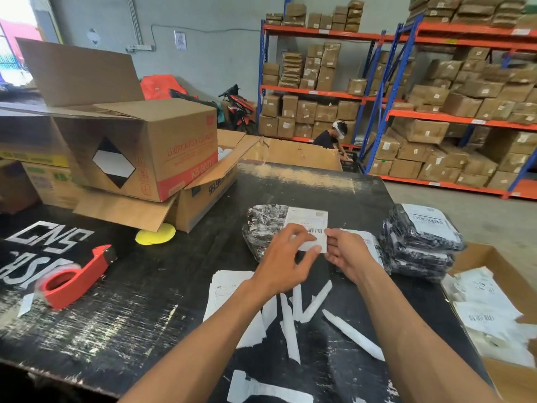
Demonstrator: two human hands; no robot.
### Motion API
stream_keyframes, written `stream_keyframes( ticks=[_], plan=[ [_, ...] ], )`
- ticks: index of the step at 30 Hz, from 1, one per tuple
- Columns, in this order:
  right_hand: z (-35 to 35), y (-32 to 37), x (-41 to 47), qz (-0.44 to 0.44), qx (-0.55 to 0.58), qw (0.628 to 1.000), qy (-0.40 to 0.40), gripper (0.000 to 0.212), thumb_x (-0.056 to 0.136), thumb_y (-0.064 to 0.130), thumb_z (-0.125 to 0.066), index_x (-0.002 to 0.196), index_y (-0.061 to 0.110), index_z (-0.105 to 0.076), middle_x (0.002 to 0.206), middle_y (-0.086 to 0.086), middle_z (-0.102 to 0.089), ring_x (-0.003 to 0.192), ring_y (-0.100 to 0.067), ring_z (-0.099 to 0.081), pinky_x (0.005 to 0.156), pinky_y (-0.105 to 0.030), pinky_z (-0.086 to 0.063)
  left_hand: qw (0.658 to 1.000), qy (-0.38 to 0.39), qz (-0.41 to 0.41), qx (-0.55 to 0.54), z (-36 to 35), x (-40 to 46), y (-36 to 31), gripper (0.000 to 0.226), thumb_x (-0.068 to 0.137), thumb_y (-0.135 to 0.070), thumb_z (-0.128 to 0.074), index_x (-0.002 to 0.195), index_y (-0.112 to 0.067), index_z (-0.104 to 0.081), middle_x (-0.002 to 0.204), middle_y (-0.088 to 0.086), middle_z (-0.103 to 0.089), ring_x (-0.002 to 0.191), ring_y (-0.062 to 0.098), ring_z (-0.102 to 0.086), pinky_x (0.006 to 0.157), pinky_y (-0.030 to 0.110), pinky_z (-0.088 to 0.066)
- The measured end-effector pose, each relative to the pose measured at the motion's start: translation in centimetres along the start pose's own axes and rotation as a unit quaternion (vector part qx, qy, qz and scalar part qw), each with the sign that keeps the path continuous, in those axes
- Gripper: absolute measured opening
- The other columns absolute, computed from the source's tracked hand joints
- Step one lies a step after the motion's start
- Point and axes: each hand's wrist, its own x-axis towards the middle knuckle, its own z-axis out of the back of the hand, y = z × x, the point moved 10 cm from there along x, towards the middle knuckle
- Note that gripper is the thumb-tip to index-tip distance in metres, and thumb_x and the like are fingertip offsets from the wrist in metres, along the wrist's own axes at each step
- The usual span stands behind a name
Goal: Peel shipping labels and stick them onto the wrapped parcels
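A white shipping label with a barcode is held over a black-and-white wrapped parcel in the middle of the black table. My left hand pinches the label's lower left part. My right hand pinches its right edge. A stack of wrapped parcels stands to the right, the top one bearing a label. Another labelled parcel lies partly hidden behind my right hand. A pile of label sheets lies under my left forearm.
Peeled backing strips litter the table near my forearms. A red tape dispenser lies at the left. Open cardboard boxes crowd the back left. A box of discarded paper sits at the right edge. A person crouches by the far shelves.
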Motion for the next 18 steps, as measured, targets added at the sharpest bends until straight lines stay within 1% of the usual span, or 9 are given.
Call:
stream_keyframes(
  ticks=[1,3,5,6,7,11,13,16,18],
  plan=[
    [-0.4,0.5,0.4,0.016,0.001,1.0,0.009,0.02,0.1,0.016,-0.055,0.11,0.006,-0.07,0.095,-0.006,-0.079,0.073,-0.015,-0.071,0.063,-0.026,-0.053,0.998,-0.025,0.048,-0.022,0.7,0.2,1.2,0.037,0.099,-0.042,-0.051,0.118,-0.013,-0.065,0.119,0.0,-0.053,0.112,0.015,-0.054,0.1,0.03,-0.043],
    [-1.2,1.6,1.0,0.046,0.001,0.999,0.029,0.022,0.102,0.015,-0.051,0.112,0.008,-0.07,0.098,-0.006,-0.081,0.09,-0.021,-0.073,0.072,-0.031,-0.054,0.973,-0.065,0.204,-0.081,2.0,0.6,4.6,0.045,0.101,-0.05,-0.044,0.123,-0.015,-0.062,0.122,-0.001,-0.054,0.114,0.014,-0.055,0.098,0.03,-0.044],
    [-2.1,2.6,1.6,0.061,-0.012,0.997,0.044,0.021,0.104,0.013,-0.05,0.108,0.01,-0.069,0.096,-0.004,-0.081,0.089,-0.022,-0.073,0.074,-0.033,-0.055,0.902,-0.056,0.38,-0.198,1.4,0.5,8.2,0.048,0.101,-0.056,-0.043,0.119,-0.017,-0.062,0.113,-0.003,-0.063,0.104,0.011,-0.061,0.085,0.027,-0.047],
    [-2.4,2.9,2.0,0.062,-0.027,0.997,0.048,0.02,0.104,0.013,-0.049,0.108,0.009,-0.069,0.095,-0.004,-0.081,0.088,-0.022,-0.074,0.073,-0.033,-0.055,0.862,-0.054,0.434,-0.255,0.8,0.4,9.4,0.047,0.1,-0.057,-0.046,0.115,-0.016,-0.062,0.107,-0.003,-0.067,0.098,0.011,-0.063,0.08,0.028,-0.049],
    [-2.8,3.2,2.6,0.062,-0.045,0.996,0.05,0.02,0.104,0.014,-0.049,0.109,0.008,-0.068,0.096,-0.005,-0.081,0.086,-0.022,-0.074,0.071,-0.033,-0.057,0.841,-0.065,0.455,-0.285,0.6,0.6,10.4,0.044,0.099,-0.054,-0.051,0.113,-0.014,-0.063,0.104,-0.002,-0.07,0.094,0.011,-0.065,0.076,0.028,-0.051],
    [-4.3,3.4,5.2,0.062,-0.113,0.99,0.052,0.02,0.103,0.017,-0.053,0.111,0.006,-0.068,0.097,-0.008,-0.08,0.082,-0.023,-0.075,0.059,-0.03,-0.055,0.832,-0.155,0.449,-0.287,2.3,1.9,13.3,0.013,0.1,-0.02,-0.06,0.108,-0.015,-0.07,0.105,0.001,-0.071,0.086,0.007,-0.064,0.064,0.02,-0.051],
    [-4.9,3.4,6.3,0.068,-0.129,0.988,0.051,0.017,0.102,0.017,-0.056,0.111,0.007,-0.067,0.098,-0.008,-0.08,0.083,-0.024,-0.074,0.061,-0.03,-0.057,0.833,-0.181,0.451,-0.266,2.8,2.3,14.8,0.013,0.098,-0.014,-0.062,0.108,-0.019,-0.069,0.105,-0.001,-0.07,0.09,0.009,-0.065,0.065,0.022,-0.052],
    [-5.7,3.7,7.7,0.08,-0.158,0.983,0.052,0.008,0.1,0.016,-0.062,0.102,0.011,-0.069,0.097,-0.006,-0.079,0.081,-0.02,-0.072,0.063,-0.026,-0.058,0.848,-0.185,0.44,-0.23,3.0,3.0,16.5,0.021,0.095,-0.008,-0.065,0.112,-0.02,-0.069,0.106,-0.003,-0.072,0.095,0.01,-0.067,0.064,0.019,-0.052],
    [-6.2,3.8,8.8,0.089,-0.183,0.978,0.057,0.003,0.098,0.013,-0.066,0.096,0.013,-0.068,0.096,-0.006,-0.079,0.079,-0.016,-0.072,0.062,-0.024,-0.056,0.853,-0.184,0.437,-0.221,2.8,3.3,17.7,0.026,0.093,-0.004,-0.067,0.111,-0.023,-0.069,0.108,-0.005,-0.073,0.096,0.007,-0.066,0.071,0.022,-0.055]
  ],
)
